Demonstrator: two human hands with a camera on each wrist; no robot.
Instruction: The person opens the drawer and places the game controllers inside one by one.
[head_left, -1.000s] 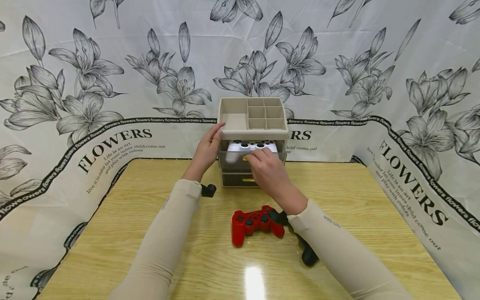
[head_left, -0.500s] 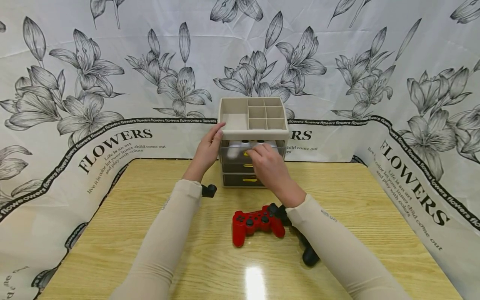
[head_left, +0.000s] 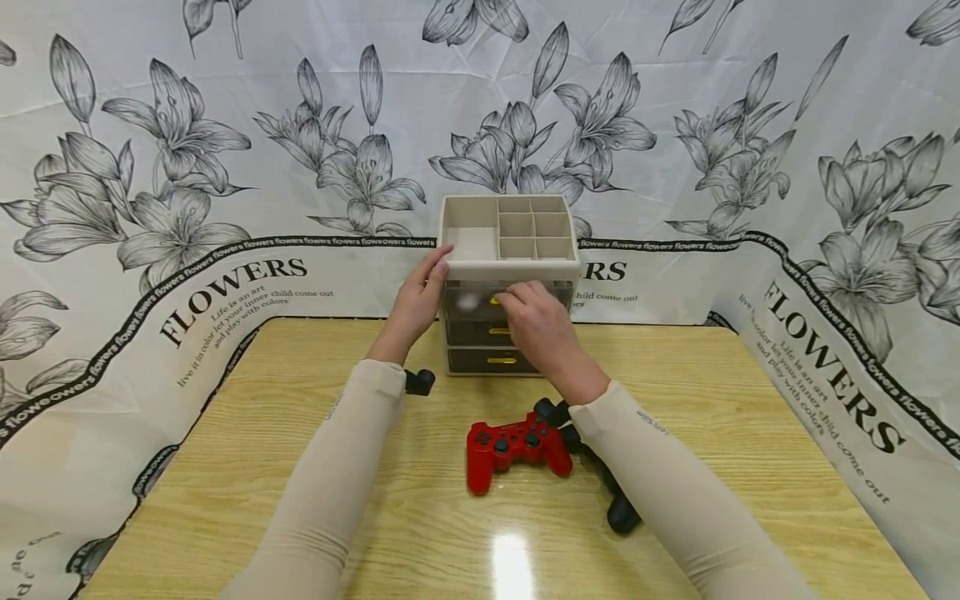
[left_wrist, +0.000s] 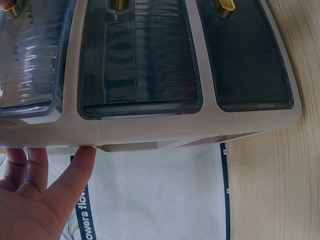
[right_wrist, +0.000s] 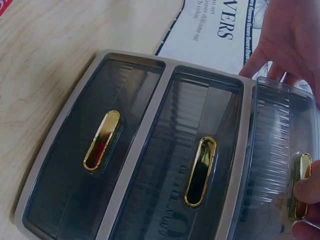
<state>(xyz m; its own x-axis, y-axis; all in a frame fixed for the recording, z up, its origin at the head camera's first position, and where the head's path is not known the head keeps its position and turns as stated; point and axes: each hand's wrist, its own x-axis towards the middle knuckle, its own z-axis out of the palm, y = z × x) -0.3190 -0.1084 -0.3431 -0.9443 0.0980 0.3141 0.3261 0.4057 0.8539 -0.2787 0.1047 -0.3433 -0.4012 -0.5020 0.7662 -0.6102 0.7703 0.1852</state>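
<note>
A beige desktop drawer cabinet [head_left: 512, 270] stands at the back of the table, with three dark see-through drawers and gold handles. My right hand [head_left: 542, 327] pinches the gold handle [right_wrist: 301, 187] of the top drawer [right_wrist: 270, 145], whose front sticks out slightly past the frame in the right wrist view. Against the cabinet's left side rests my left hand [head_left: 414, 302]; in the left wrist view its fingers [left_wrist: 75, 172] are stretched out and touch the side wall. A red game controller [head_left: 517, 446] lies on the table in front, beside a black controller [head_left: 622, 510] partly hidden by my right forearm.
The cabinet's top has an open tray [head_left: 472, 242] with one large and several small compartments. Part of a black object [head_left: 422, 382] shows beside my left wrist. A flower-print cloth [head_left: 360, 167] hangs behind and at both sides of the wooden table [head_left: 315, 350].
The top drawer has slid back into the cabinet under my right hand, and the white controller inside has gone out of sight. My left hand has stayed on the cabinet's side.
</note>
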